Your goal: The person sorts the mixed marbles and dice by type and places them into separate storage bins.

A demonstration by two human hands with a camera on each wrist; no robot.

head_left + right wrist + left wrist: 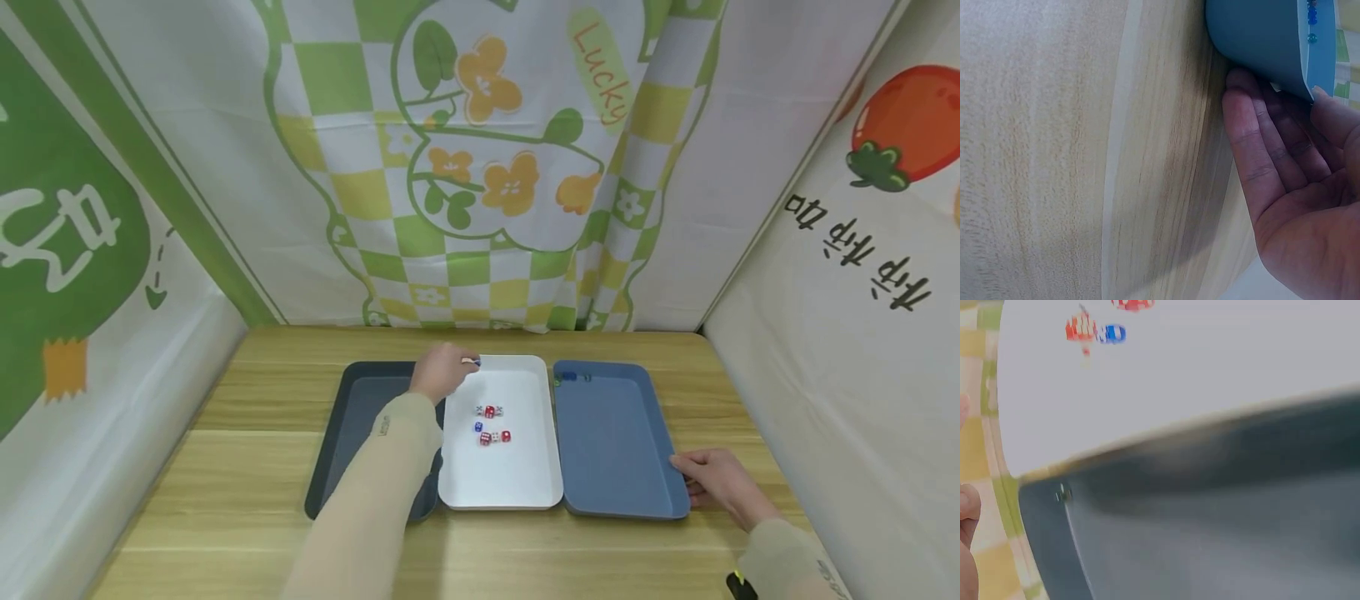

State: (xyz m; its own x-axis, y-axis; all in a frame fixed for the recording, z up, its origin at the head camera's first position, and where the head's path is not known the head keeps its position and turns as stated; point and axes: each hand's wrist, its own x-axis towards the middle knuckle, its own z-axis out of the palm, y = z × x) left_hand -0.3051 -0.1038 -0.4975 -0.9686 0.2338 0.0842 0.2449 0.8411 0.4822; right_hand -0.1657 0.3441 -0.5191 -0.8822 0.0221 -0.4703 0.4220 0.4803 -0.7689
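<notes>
Three trays stand side by side: a dark grey tray (330,446), a white tray (517,483) and a blue tray (622,450). Over the far left corner of the white one, my left hand (441,372) pinches a small blue die (474,362) at its fingertips. Red, white and blue dice lie mid-tray, among them a red die (485,439) and a blue die (478,427). My right hand (712,477) grips the blue tray's near right side. In the right wrist view, the thumb (1335,122) is at the rim and the fingers reach beneath.
Small blue pieces (569,377) and a green bead (587,378) sit at the far end of the blue tray. A wooden table (225,467) carries the trays. A checkered curtain (480,275) hangs behind it, with printed cloth on both sides.
</notes>
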